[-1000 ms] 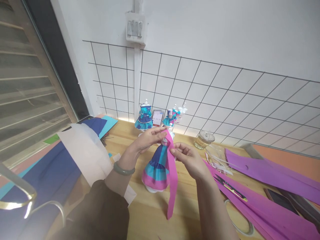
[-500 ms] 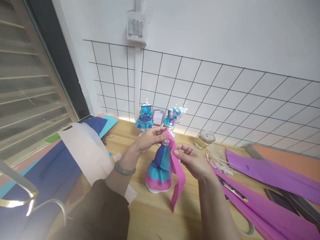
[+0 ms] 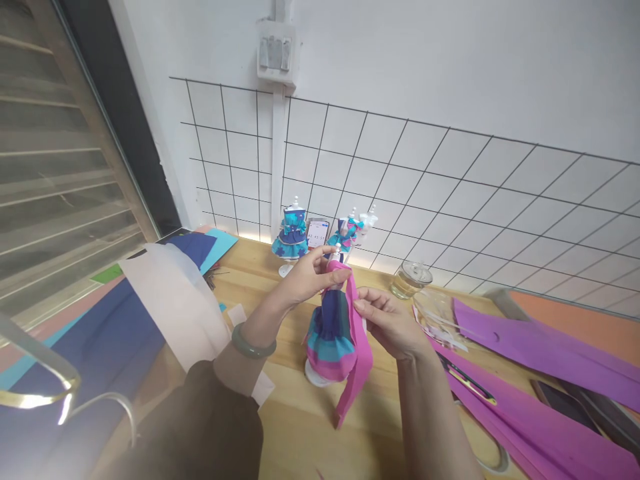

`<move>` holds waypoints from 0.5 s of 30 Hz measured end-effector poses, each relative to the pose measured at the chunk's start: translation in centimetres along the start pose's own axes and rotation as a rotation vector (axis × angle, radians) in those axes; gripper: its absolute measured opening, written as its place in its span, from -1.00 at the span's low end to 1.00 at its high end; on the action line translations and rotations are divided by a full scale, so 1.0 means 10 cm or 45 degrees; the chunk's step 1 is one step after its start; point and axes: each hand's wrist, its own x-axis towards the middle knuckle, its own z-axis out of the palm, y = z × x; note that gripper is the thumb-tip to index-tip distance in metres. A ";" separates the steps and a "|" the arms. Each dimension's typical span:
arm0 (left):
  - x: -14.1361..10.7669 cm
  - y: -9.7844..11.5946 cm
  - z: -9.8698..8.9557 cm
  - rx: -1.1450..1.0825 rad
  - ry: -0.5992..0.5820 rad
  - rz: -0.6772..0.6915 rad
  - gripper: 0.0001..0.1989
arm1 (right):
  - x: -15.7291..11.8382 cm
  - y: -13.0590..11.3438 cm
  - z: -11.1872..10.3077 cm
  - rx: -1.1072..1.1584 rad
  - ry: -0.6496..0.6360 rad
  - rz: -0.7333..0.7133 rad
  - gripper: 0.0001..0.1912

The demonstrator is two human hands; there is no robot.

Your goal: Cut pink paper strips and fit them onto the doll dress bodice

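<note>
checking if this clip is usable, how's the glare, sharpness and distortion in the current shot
Head view: whitish haze at lower left, over the blue sheet, with bright glints on the shiny loop; head view: the grid slants and stretches toward the right, like wide-angle distortion; head view: left hand, right hand and pink strip look fairly sharp, with soft shadows on the table.

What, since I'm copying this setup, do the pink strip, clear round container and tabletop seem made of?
Pink strip: likely thin fabric, matte; it bends softly without shine, though paper isn't ruled out.
Clear round container: glass or hard plastic, glossy; see-through, with bright reflections.
Tabletop: apparently wood, smooth; pale grain shows.
</note>
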 end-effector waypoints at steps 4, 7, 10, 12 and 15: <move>-0.01 0.02 0.01 0.049 0.069 -0.005 -0.40 | 0.02 0.01 -0.01 0.089 0.027 0.007 -0.76; -0.01 0.01 0.00 0.094 0.117 0.003 -0.46 | 0.06 0.04 -0.02 0.103 0.091 -0.003 -0.73; 0.00 -0.01 -0.01 0.184 0.197 0.035 -0.49 | 0.09 0.05 -0.02 0.042 0.130 0.013 -0.72; 0.00 -0.02 -0.01 0.248 0.253 0.054 -0.49 | 0.10 0.05 -0.02 0.009 0.123 0.032 -0.72; 0.00 -0.01 -0.01 0.296 0.309 0.064 -0.49 | 0.09 0.05 -0.02 0.012 0.108 0.039 -0.71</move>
